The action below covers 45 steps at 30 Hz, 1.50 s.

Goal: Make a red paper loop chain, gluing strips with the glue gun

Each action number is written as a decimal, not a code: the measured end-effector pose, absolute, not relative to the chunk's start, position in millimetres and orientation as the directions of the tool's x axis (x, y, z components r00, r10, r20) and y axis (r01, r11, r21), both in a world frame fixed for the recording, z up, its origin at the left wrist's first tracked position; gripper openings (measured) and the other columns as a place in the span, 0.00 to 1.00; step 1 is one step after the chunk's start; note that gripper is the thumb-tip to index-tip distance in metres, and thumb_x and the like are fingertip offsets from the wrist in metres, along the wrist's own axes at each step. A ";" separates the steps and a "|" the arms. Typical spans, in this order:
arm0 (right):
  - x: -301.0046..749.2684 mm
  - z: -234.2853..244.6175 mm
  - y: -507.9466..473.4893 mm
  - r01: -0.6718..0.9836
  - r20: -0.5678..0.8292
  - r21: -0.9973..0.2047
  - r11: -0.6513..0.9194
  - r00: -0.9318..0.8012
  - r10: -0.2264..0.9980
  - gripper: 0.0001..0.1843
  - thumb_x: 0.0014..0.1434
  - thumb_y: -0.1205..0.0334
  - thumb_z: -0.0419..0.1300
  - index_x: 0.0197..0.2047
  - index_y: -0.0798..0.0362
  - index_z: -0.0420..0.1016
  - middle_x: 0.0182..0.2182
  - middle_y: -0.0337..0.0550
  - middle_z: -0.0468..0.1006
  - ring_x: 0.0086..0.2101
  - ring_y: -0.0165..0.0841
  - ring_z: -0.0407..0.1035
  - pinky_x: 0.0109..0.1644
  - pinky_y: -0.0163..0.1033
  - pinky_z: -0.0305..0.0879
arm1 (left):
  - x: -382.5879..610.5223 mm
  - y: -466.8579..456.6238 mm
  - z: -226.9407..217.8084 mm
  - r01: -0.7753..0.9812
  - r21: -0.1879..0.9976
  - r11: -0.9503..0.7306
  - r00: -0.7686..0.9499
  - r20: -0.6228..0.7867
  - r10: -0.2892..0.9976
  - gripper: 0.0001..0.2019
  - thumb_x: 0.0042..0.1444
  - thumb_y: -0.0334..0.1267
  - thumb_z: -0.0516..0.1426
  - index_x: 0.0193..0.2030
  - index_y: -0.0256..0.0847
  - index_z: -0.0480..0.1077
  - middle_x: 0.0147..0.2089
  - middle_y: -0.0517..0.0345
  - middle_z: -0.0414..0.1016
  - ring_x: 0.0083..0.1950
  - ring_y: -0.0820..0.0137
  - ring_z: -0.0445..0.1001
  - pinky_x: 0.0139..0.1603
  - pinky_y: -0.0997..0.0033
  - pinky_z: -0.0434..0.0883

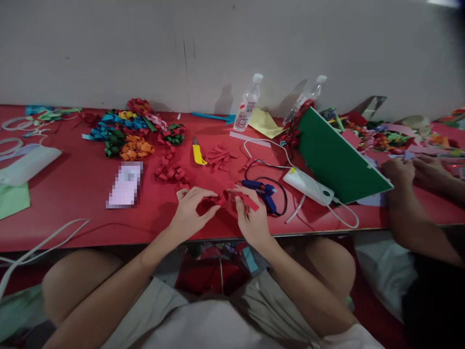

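Red tabletop (85,194), strewn with paper strips (219,157); marked grey wall (127,53) behind.

The person wore a pale, greyish-white top (214,332), with a white sleeve (354,338) showing at the lower right. Below it were loose shorts (160,310) in greyish beige (the cloth softly creased), short enough to leave both knees (80,278) uncovered. The left hand (191,211) and right hand (251,220) were bare and slim-fingered, and the forearms (119,276) were bare too.

No legible text anywhere.
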State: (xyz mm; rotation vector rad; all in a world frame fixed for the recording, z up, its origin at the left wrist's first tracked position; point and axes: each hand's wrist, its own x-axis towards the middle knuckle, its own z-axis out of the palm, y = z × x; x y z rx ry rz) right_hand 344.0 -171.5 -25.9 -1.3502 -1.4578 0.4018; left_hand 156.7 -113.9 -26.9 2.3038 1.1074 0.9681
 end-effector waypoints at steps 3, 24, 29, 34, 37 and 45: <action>339.6 -32.6 -170.7 0.533 0.474 -0.787 0.312 0.198 0.858 0.10 0.71 0.61 0.49 0.49 0.50 0.70 0.43 0.46 0.77 0.44 0.34 0.75 0.51 0.42 0.73 | 155.6 -116.8 -26.6 0.464 0.633 -0.619 0.521 0.371 0.769 0.12 0.64 0.45 0.58 0.52 0.47 0.71 0.49 0.59 0.79 0.49 0.68 0.74 0.56 0.60 0.54; 323.8 -47.0 -181.9 0.596 0.464 -0.780 0.190 0.347 0.815 0.08 0.59 0.63 0.66 0.42 0.50 0.73 0.39 0.44 0.74 0.39 0.36 0.75 0.45 0.45 0.78 | 155.3 -116.2 -28.1 0.472 0.386 -0.793 0.553 0.571 0.607 0.12 0.65 0.38 0.58 0.55 0.44 0.70 0.50 0.57 0.80 0.52 0.67 0.76 0.56 0.58 0.52; 324.8 -45.8 -182.9 0.533 0.418 -0.824 0.193 0.340 0.843 0.11 0.63 0.62 0.62 0.49 0.50 0.69 0.45 0.47 0.74 0.43 0.38 0.76 0.49 0.49 0.75 | 153.3 -117.1 -25.8 0.442 0.469 -0.764 0.486 0.591 0.644 0.14 0.61 0.36 0.61 0.54 0.45 0.71 0.48 0.59 0.81 0.50 0.68 0.77 0.56 0.58 0.55; 335.0 -38.1 -172.9 0.394 0.463 -0.854 0.340 0.274 0.843 0.07 0.70 0.62 0.50 0.49 0.49 0.66 0.40 0.46 0.78 0.38 0.35 0.76 0.43 0.45 0.73 | 151.4 -114.8 -21.3 0.332 0.749 -0.573 0.319 0.482 0.816 0.16 0.59 0.32 0.59 0.54 0.43 0.70 0.50 0.54 0.78 0.51 0.67 0.75 0.55 0.60 0.64; 342.0 -30.0 -169.5 0.468 0.528 -0.786 0.405 0.165 0.833 0.07 0.69 0.61 0.52 0.43 0.49 0.71 0.33 0.42 0.75 0.36 0.35 0.72 0.42 0.45 0.70 | 151.1 -112.8 -19.0 0.179 0.860 -0.478 0.295 0.417 0.860 0.14 0.61 0.31 0.57 0.53 0.43 0.71 0.51 0.51 0.76 0.54 0.67 0.74 0.55 0.63 0.70; 342.1 -24.1 -172.4 0.420 0.495 -0.797 0.435 0.039 0.868 0.06 0.65 0.66 0.58 0.45 0.48 0.73 0.37 0.44 0.76 0.41 0.37 0.73 0.44 0.44 0.71 | 154.6 -118.9 -25.1 0.027 0.965 -0.260 0.411 0.226 0.883 0.16 0.61 0.37 0.61 0.56 0.44 0.69 0.53 0.51 0.77 0.53 0.67 0.77 0.55 0.66 0.74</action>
